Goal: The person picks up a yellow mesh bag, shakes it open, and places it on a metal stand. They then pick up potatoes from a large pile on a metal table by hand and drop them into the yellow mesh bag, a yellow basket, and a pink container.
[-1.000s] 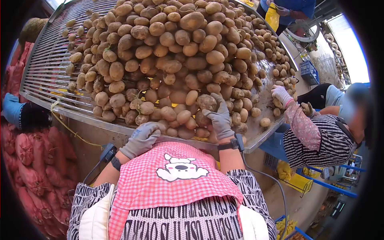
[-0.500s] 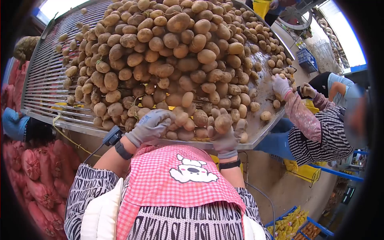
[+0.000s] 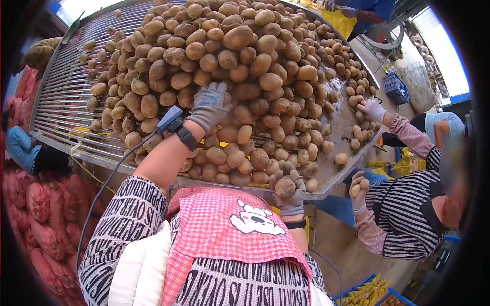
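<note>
One potato (image 3: 285, 187) is clasped in the right hand (image 3: 292, 197) at the near edge of the table (image 3: 58, 102). Likely firm, light and bruisable, it is best gripped around its middle. The left hand (image 3: 209, 107) lies against the table's potato pile (image 3: 237, 38); its closure cannot be determined.

Potatoes (image 3: 248, 92) and sacks (image 3: 50, 237) mark a packing shed.
</note>
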A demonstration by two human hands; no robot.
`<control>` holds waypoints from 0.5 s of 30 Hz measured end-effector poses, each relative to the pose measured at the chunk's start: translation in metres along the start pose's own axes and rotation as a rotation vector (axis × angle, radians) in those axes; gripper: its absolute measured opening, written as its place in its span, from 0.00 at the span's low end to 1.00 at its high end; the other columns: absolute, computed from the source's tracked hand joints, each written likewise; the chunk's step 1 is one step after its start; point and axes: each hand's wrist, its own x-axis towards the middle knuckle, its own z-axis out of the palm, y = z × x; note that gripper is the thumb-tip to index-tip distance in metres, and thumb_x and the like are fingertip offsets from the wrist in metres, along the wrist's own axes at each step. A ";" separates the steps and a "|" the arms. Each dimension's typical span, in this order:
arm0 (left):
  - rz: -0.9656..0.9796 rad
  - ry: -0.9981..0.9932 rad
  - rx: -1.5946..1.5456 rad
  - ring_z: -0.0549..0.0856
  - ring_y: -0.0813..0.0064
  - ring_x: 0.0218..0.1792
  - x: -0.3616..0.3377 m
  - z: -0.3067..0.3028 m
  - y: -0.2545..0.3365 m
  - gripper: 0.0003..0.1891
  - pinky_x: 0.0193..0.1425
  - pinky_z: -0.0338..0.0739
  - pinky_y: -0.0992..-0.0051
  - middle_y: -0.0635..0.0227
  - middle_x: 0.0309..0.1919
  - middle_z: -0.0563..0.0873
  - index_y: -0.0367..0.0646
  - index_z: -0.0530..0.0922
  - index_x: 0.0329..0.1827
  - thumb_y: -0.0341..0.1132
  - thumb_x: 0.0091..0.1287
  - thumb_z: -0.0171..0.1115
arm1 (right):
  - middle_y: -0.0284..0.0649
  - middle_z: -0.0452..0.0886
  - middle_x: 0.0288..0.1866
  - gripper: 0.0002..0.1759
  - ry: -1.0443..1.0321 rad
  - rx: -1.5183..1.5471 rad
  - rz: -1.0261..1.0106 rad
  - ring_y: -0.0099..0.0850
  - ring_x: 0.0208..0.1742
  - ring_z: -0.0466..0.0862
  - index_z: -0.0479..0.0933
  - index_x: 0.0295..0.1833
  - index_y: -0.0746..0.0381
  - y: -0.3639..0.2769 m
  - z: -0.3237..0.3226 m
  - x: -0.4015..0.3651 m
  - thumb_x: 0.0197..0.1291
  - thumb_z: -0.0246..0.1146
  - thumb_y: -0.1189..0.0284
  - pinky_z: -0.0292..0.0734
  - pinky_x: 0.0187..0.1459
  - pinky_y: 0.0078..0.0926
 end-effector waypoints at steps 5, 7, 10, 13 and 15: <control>0.302 0.000 -0.119 0.80 0.51 0.56 -0.046 -0.029 -0.028 0.32 0.61 0.76 0.57 0.56 0.53 0.78 0.52 0.75 0.62 0.33 0.49 0.72 | 0.39 0.86 0.57 0.15 -0.007 -0.030 -0.020 0.34 0.52 0.88 0.81 0.58 0.58 -0.009 0.003 0.005 0.74 0.56 0.64 0.85 0.54 0.44; 0.101 -0.221 -0.032 0.80 0.51 0.54 -0.066 -0.054 -0.043 0.27 0.58 0.77 0.59 0.55 0.51 0.78 0.48 0.76 0.55 0.32 0.48 0.71 | 0.40 0.87 0.54 0.15 -0.045 -0.038 0.007 0.33 0.50 0.88 0.82 0.54 0.58 -0.012 -0.001 0.005 0.74 0.56 0.62 0.85 0.53 0.42; -0.066 -0.094 -0.098 0.82 0.52 0.50 -0.089 -0.051 -0.075 0.22 0.55 0.78 0.60 0.55 0.47 0.81 0.44 0.75 0.48 0.32 0.49 0.72 | 0.39 0.87 0.54 0.16 0.009 -0.113 0.026 0.32 0.49 0.88 0.82 0.54 0.59 -0.013 -0.008 0.004 0.75 0.56 0.61 0.86 0.52 0.40; -0.039 0.024 -0.388 0.83 0.53 0.47 -0.093 -0.051 -0.055 0.20 0.52 0.78 0.61 0.55 0.43 0.82 0.43 0.73 0.43 0.34 0.50 0.73 | 0.39 0.87 0.53 0.15 0.003 -0.172 0.055 0.32 0.48 0.88 0.82 0.54 0.59 -0.006 0.005 0.010 0.75 0.56 0.62 0.86 0.51 0.39; 0.003 -0.139 -0.428 0.85 0.56 0.46 -0.082 -0.046 -0.022 0.20 0.50 0.79 0.61 0.56 0.42 0.83 0.43 0.77 0.48 0.38 0.55 0.72 | 0.39 0.87 0.52 0.15 0.034 -0.144 0.096 0.32 0.48 0.87 0.81 0.55 0.60 0.000 0.016 0.018 0.75 0.56 0.63 0.85 0.50 0.39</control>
